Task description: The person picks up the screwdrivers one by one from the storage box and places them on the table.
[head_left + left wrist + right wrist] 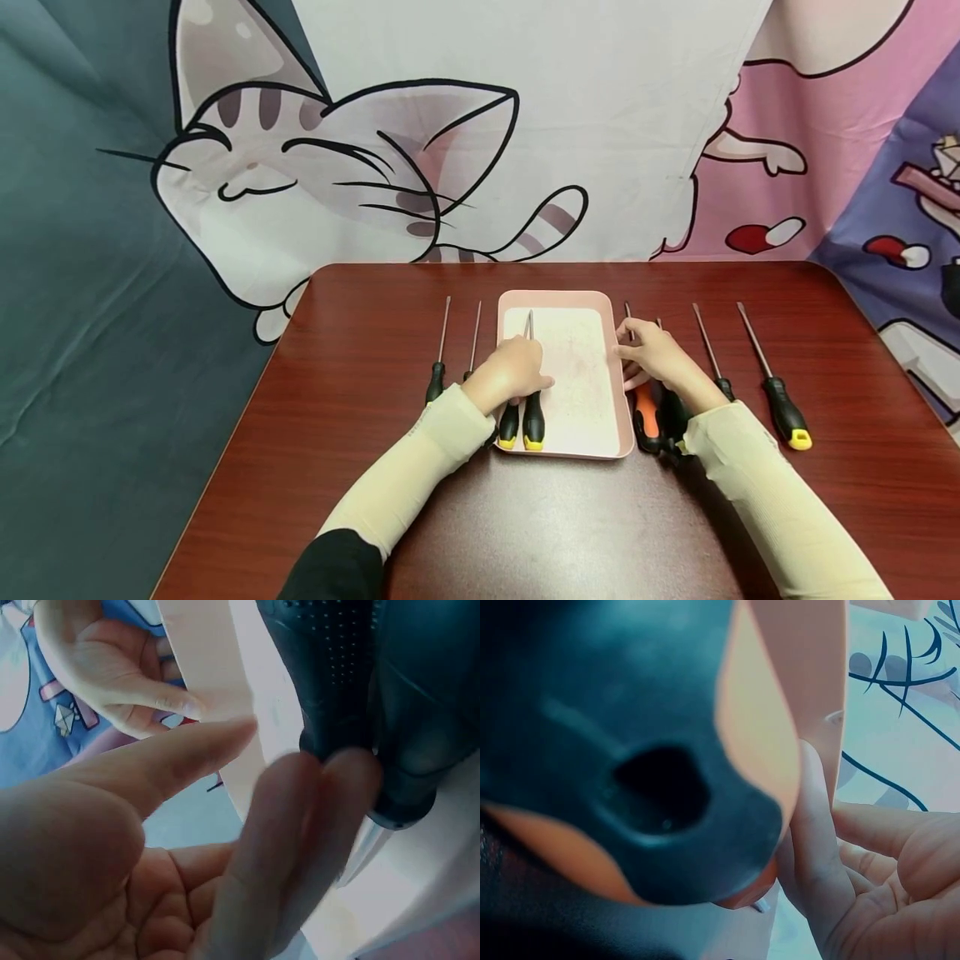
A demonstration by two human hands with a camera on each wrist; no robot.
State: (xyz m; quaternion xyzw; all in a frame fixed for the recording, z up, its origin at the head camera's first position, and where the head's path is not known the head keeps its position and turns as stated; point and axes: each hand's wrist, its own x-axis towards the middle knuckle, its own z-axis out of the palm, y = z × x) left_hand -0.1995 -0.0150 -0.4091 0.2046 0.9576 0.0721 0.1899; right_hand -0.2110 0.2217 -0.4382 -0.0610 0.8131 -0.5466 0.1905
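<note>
A pink-rimmed tray (585,375) with a white base holds two screwdrivers, with black, yellow-ended handles, side by side at its left. Over them is my left hand (513,371), its thumb and fingers apart. In the left wrist view its fingers (277,825) reach beside the black screwdriver handles (337,667) without curling round them. My right hand (648,354) pinches the tray's right rim; the right wrist view shows its thumb (877,825) and a finger on either side of the edge. Below that hand lies an orange-and-black screwdriver (646,412), partly covered.
Left of the tray lie two screwdrivers, one with its dark handle (435,383) showing and the other partly behind my left arm. Another dark handle (673,417) is under my right wrist. Farther right are a thin screwdriver (708,346) and a yellow-ended one (783,408).
</note>
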